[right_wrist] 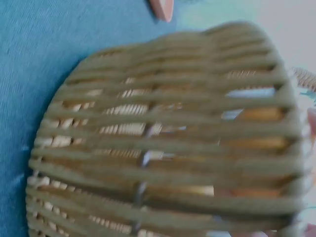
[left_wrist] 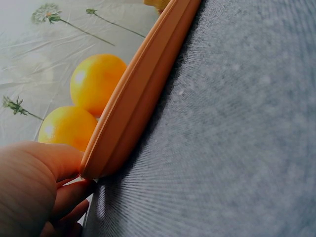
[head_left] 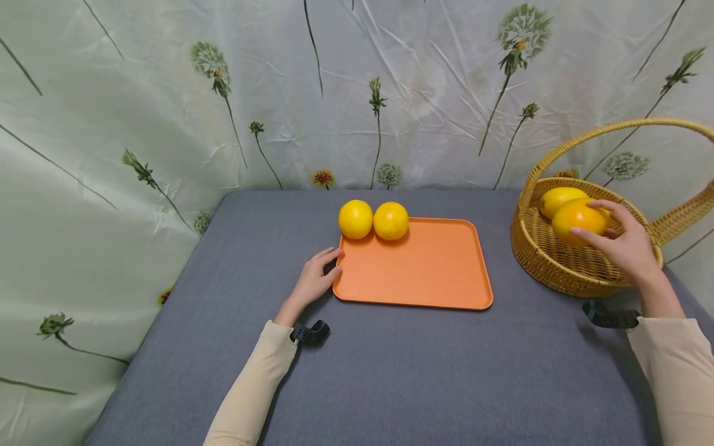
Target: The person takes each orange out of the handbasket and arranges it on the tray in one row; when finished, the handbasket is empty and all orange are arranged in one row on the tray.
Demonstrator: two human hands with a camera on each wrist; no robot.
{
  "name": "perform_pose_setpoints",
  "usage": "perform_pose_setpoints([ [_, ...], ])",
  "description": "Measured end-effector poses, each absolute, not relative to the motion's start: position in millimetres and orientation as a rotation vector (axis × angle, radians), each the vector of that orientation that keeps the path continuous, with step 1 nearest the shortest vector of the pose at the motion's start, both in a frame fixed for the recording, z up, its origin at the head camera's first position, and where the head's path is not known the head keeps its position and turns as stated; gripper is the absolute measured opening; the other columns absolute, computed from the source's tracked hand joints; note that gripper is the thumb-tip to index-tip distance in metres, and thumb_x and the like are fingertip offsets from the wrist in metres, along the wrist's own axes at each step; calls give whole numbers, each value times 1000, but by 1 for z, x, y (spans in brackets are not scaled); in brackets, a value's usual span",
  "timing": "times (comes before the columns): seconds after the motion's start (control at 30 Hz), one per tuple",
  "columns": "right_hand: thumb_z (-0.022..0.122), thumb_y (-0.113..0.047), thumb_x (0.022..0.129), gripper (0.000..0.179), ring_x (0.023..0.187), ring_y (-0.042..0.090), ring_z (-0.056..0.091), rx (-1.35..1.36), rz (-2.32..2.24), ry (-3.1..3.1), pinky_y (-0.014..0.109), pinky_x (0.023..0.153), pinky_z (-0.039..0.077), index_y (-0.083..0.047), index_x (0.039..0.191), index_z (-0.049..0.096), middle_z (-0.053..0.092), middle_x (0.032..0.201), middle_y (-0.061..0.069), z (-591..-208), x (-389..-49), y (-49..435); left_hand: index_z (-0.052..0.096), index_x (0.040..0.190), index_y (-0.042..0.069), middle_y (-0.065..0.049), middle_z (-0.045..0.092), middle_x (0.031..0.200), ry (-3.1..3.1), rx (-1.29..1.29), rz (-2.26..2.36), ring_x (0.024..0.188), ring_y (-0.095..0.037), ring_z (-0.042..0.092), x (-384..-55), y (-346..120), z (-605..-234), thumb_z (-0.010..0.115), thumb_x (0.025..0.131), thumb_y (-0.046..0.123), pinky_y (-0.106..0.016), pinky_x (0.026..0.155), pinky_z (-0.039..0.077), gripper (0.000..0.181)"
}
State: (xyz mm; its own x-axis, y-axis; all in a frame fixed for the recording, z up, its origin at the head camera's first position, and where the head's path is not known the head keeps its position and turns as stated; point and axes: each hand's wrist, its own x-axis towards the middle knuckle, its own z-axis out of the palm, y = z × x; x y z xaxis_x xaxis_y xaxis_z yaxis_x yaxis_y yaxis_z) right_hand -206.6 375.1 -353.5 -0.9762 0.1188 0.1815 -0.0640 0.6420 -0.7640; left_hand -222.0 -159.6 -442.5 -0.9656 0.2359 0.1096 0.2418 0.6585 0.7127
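My right hand (head_left: 630, 248) holds a smooth, oval, orange-yellow mango (head_left: 577, 220) between thumb and fingers, over the wicker basket (head_left: 580, 279). Behind it in the basket lies a yellow elongated fruit (head_left: 559, 199), partly hidden. With its thumb and fingertips, my left hand (head_left: 313, 282) touches the left edge of the orange tray (head_left: 413, 272). Two round oranges (head_left: 355, 219) (head_left: 391, 221) sit side by side at the tray's far left corner. In the right wrist view, the blurred basket wall (right_wrist: 163, 123) hides most of the held fruit.
The basket's tall arched handle (head_left: 619, 122) rises above its right side. A grey cloth (head_left: 390, 378) covers the table. Behind and to the left hangs a pale curtain (head_left: 334, 93) printed with dandelions. The tray lies between the left hand and the basket.
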Motion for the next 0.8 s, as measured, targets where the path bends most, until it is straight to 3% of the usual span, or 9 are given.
perform_pose_setpoints([
  [0.13, 63, -21, 88, 53, 79, -18, 41, -28, 1283, -2624, 5, 60, 41, -38, 134, 43, 31, 140, -15, -349, -202, 367, 51, 135, 6, -18, 46, 143, -2859, -410, -1217, 138, -34, 37, -223, -160, -444, 55, 93, 17, -52, 113, 29, 44],
  [0.37, 64, -10, 87, 56, 86, -14, 44, 48, 1363, -2517, 4, 61, 45, -31, 135, 46, 34, 134, -24, -344, -196, 350, 51, 135, 6, -17, 48, 142, -2848, -412, -1229, 138, -33, 37, -223, -160, -445, 55, 93, 16, -52, 113, 29, 44],
  [0.8, 64, -3, 84, 56, 88, -16, 49, 169, 1364, -2463, 4, 62, 47, -22, 134, 47, 38, 126, -24, -342, -192, 322, 52, 134, 5, -18, 48, 142, -2831, -419, -1228, 137, -34, 39, -222, -160, -444, 55, 92, 15, -52, 113, 30, 43],
])
